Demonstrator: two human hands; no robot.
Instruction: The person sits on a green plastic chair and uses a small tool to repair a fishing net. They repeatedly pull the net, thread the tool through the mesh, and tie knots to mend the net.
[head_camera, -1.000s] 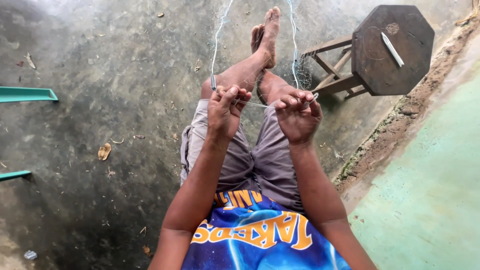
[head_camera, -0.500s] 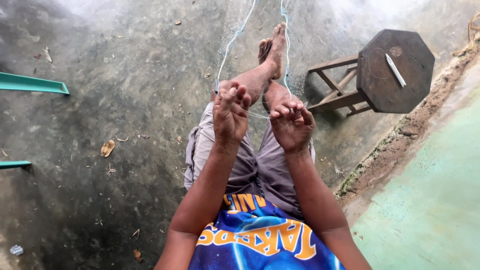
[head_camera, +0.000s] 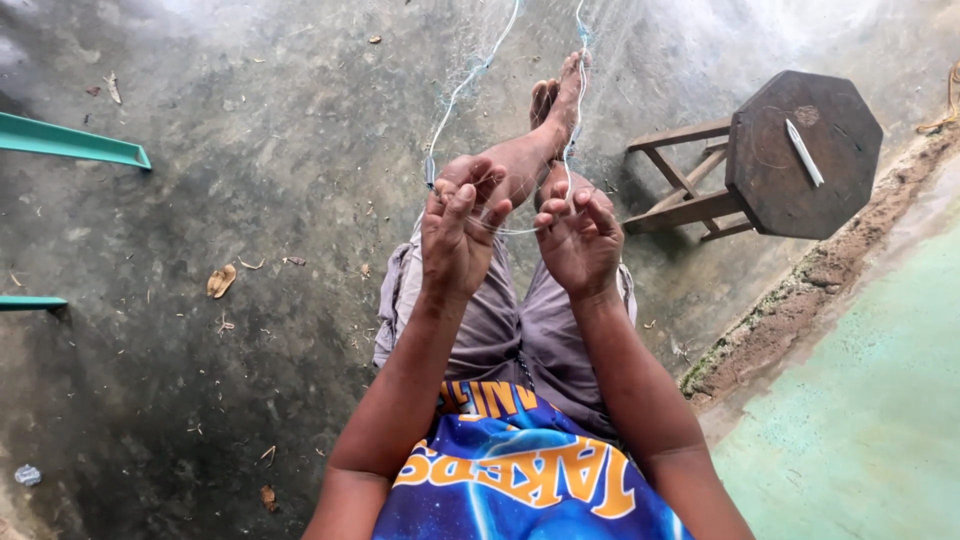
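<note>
Two hands raised: left hand (head_camera: 457, 235), right hand (head_camera: 579, 240). One fine net (head_camera: 470, 75) with pale cords. One octagonal wooden stool (head_camera: 805, 155), one white stick (head_camera: 804, 152) on it. Two green bars (head_camera: 75, 143) at the left edge. Two bare feet (head_camera: 560, 95).

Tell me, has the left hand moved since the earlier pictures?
Yes. The left hand has opened its fingers on the thin line and now sits a little nearer the wooden stool than one second ago.
</note>
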